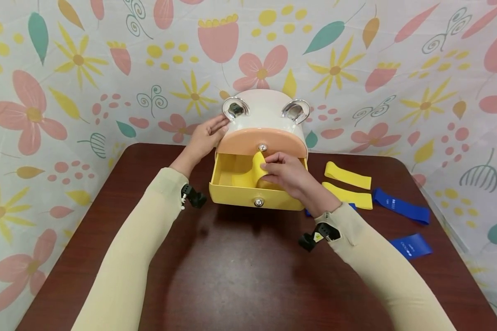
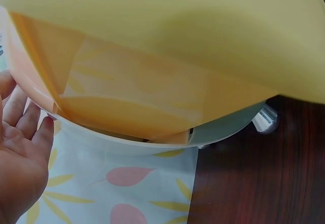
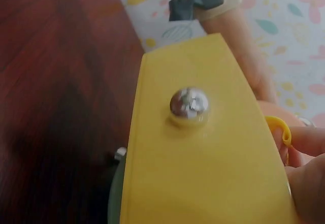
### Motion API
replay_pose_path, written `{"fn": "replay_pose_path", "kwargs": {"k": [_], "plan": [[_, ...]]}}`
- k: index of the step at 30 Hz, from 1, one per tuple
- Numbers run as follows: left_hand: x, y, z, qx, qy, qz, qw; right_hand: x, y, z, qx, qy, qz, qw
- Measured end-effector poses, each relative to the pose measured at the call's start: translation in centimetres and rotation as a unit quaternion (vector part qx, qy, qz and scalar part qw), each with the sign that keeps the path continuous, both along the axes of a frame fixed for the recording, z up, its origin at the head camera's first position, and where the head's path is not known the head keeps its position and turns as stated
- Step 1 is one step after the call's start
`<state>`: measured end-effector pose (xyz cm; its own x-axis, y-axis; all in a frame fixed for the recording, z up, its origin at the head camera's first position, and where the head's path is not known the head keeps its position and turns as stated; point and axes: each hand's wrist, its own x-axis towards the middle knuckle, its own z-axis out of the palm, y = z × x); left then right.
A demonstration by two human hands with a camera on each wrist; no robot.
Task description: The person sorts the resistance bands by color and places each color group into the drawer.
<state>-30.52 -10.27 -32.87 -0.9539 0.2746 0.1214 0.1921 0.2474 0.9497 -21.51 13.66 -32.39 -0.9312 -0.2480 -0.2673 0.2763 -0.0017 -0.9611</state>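
Right grip (image 1: 287,174) pinches 1 yellow band (image 1: 257,169) partly in the pulled-out drawer (image 1: 232,194); relaxed left grip (image 1: 206,136) touches the white case (image 1: 265,108).

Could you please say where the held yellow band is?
In the head view's centre, the yellow band is partly inside the open drawer, pinched by the right hand.

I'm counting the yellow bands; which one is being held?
The flat, flexible yellow band pinched in the right grip, over the open, yellow, silver-knobbed drawer; the other two flat yellow bands lie on the glossy dark-brown table.
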Motion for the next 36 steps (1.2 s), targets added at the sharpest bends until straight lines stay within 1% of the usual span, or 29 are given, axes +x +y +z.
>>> {"fn": "replay_pose_path", "kwargs": {"k": [3, 6, 10, 13, 15, 16, 18, 21, 22, 23, 25, 30, 36], "plan": [[0.0, 0.0, 0.0, -0.005, 0.002, 0.000, 1.0000, -0.1, 0.6, -0.1, 0.037, 0.008, 0.010, 0.999], [0.0, 0.0, 0.0, -0.009, 0.005, 0.000, 0.9999, -0.3, 1.2, -0.3, 0.081, 0.022, 0.015, 0.996], [0.1, 0.1, 0.1, -0.011, 0.004, 0.000, 0.9999, -0.4, 1.9, -0.7, 0.132, 0.049, 0.007, 0.990], [0.3, 0.0, 0.1, -0.014, 0.002, 0.002, 0.9999, -0.4, 2.2, -1.0, 0.168, 0.077, 0.008, 0.983], [0.4, -0.1, 0.1, -0.013, 0.000, 0.004, 0.9999, -0.3, 2.2, -1.1, 0.200, 0.103, 0.008, 0.974], [0.4, -0.1, 0.1, -0.013, -0.001, 0.004, 0.9999, -0.3, 2.2, -1.1, 0.221, 0.120, 0.006, 0.968], [0.4, 0.0, 0.1, -0.011, -0.001, 0.003, 0.9999, -0.1, 2.2, -1.1, 0.269, 0.156, -0.001, 0.951], [0.5, 0.0, 0.2, -0.009, 0.001, 0.000, 1.0000, 0.2, 2.1, -1.0, 0.334, 0.205, -0.011, 0.920], [0.4, 0.0, 0.1, -0.007, 0.002, 0.000, 1.0000, 0.2, 2.1, -1.0, 0.350, 0.216, -0.014, 0.911], [0.4, 0.0, 0.1, -0.008, 0.003, -0.001, 1.0000, 0.3, 2.1, -0.9, 0.360, 0.225, -0.014, 0.906], [0.3, -0.1, 0.0, -0.006, 0.003, -0.002, 1.0000, 0.4, 2.1, -0.8, 0.371, 0.233, -0.015, 0.899], [0.1, -0.1, -0.2, 0.000, 0.003, -0.004, 1.0000, 0.6, 2.2, -0.8, 0.388, 0.242, -0.026, 0.889], [0.3, 0.0, 0.0, -0.004, 0.007, -0.010, 0.9999, 0.9, 2.4, -0.8, 0.407, 0.270, -0.033, 0.872]]}}
